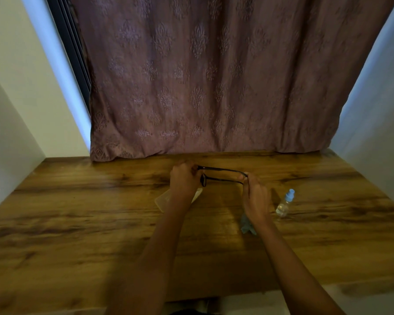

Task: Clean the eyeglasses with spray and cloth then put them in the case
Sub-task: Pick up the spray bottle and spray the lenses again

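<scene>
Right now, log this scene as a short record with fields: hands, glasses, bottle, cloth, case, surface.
left hand: grips the front end of the glasses
right hand: pinches the tips of the glasses' arms
glasses: dark frame, held above the table by both hands
bottle: small, clear, blue top, tilted, right of the right hand
cloth: blue-grey, crumpled on the table, partly under the right wrist
case: pale, on the table, partly hidden by the left forearm; open or shut unclear
table: wood grain

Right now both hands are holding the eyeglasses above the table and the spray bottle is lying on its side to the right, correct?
Not quite. The head view shows the spray bottle standing upright, not on its side. The rest holds: the left hand and right hand hold the eyeglasses above the table.
</scene>
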